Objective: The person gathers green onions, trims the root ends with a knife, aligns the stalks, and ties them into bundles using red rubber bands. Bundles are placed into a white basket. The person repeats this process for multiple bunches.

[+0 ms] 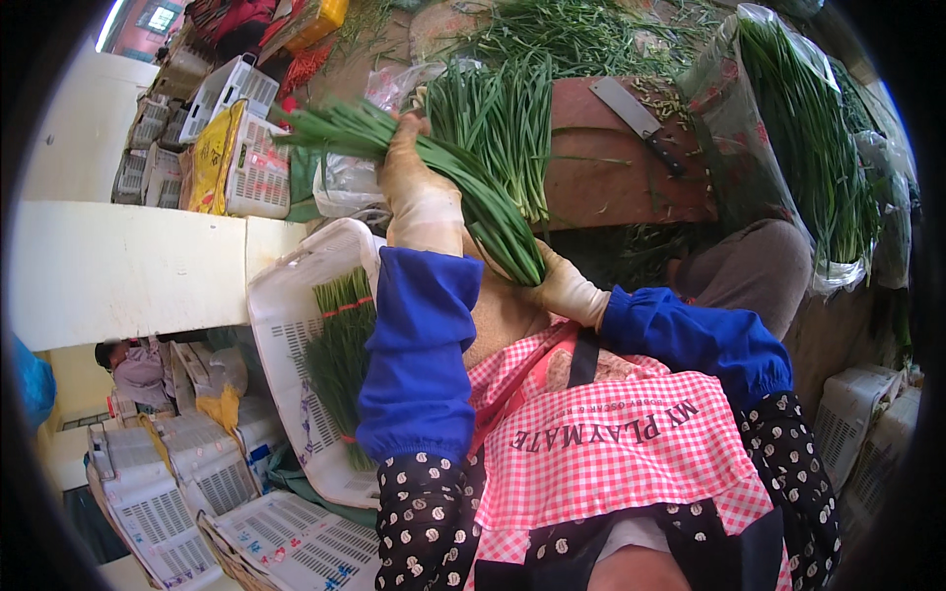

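Observation:
A loose bundle of long green chives (473, 185) lies slantwise in the air between my two gloved hands. My left hand (414, 177) grips it toward the leafy tips, and my right hand (565, 284) is closed around its lower end near my lap. Both gloves are pale and stained. Behind the bundle, more chives (491, 125) lie lined up at the left part of a reddish-brown board (606, 177). A cleaver (628, 107) with a black handle rests on the board's right part, among small trimmings. Chives tied with red bands (344, 354) are in a white plastic crate (284, 310) at my left.
Loose chives (569, 33) are heaped beyond the board. A plastic-lined bundle of long chives (805, 140) stands at the right. White crates (170, 510) are stacked at lower left, others at right (850, 421). A pale ledge (133, 273) juts in from the left; a person (140, 373) is behind it.

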`<state>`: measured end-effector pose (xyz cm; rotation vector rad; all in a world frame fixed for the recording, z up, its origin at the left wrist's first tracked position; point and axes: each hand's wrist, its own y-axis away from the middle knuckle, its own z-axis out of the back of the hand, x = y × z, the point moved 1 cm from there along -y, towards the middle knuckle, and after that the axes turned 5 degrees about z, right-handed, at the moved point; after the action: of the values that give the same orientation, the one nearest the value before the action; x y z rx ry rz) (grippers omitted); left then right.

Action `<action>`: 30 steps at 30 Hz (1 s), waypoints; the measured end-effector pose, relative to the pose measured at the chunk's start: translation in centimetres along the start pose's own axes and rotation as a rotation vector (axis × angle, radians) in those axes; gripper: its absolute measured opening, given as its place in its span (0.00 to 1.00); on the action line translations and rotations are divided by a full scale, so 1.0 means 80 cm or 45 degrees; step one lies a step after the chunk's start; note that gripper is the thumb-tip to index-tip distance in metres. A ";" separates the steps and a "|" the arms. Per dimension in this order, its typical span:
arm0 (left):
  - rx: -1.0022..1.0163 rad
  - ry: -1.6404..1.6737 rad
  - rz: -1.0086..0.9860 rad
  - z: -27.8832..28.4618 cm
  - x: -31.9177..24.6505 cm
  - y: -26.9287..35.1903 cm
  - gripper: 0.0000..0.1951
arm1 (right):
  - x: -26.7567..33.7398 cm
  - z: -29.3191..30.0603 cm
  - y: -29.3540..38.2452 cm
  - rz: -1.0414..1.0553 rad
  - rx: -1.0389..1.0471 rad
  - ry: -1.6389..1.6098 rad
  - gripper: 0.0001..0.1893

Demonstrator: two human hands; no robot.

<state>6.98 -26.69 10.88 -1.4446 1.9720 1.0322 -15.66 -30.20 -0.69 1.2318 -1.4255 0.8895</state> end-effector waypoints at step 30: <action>0.879 0.286 1.167 0.053 0.146 0.083 0.34 | 0.045 0.083 0.017 -0.651 0.208 -1.096 0.20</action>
<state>-3.31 -29.02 1.53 -0.2596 2.8367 0.3718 -18.33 -37.06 1.44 2.1320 -1.5549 0.0933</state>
